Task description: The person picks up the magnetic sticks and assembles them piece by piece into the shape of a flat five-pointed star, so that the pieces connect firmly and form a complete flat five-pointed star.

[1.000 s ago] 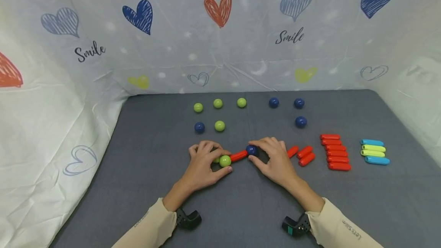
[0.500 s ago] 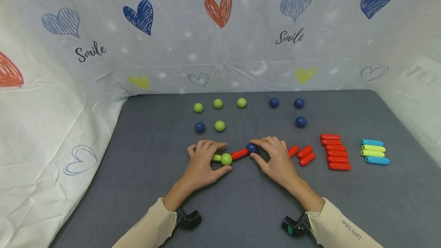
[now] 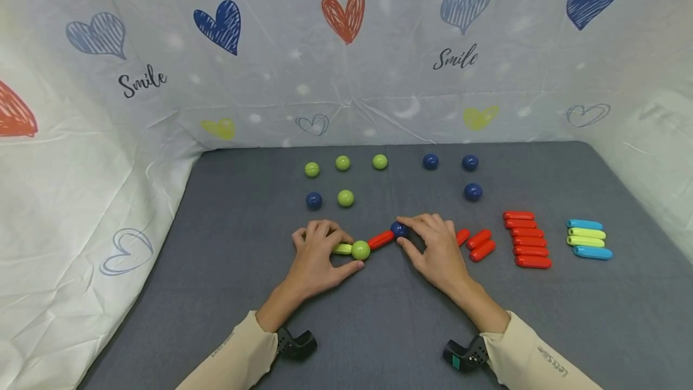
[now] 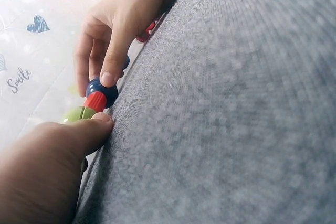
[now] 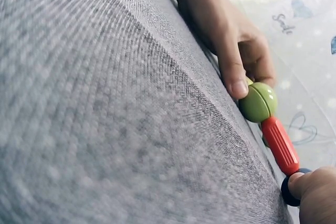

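Note:
In the head view my right hand [image 3: 435,251] pinches a dark blue ball [image 3: 399,230] between thumb and index finger. A ribbed red stick [image 3: 381,240] joins that ball to a lime green ball [image 3: 360,250]. From the green ball's other side a yellow-green stick [image 3: 342,249] runs under my left hand [image 3: 319,260], which hides its far end. My left thumb and index finger hold the green ball; the right wrist view shows the thumb [image 5: 239,88] against it. In the left wrist view the red stick [image 4: 95,101] is partly hidden behind the green ball.
Loose green balls [image 3: 345,198] and blue balls [image 3: 473,192] lie behind the hands on the grey cloth [image 3: 346,330]. Red sticks [image 3: 527,241] are stacked to the right, with more red sticks [image 3: 479,239] beside my right hand. Blue and yellow sticks [image 3: 587,241] lie farther right.
The joined balls and red stick have shifted slightly right, the blue end also away from me, together with my right hand. More of the yellow-green stick shows. My left index finger lifted, then came down.

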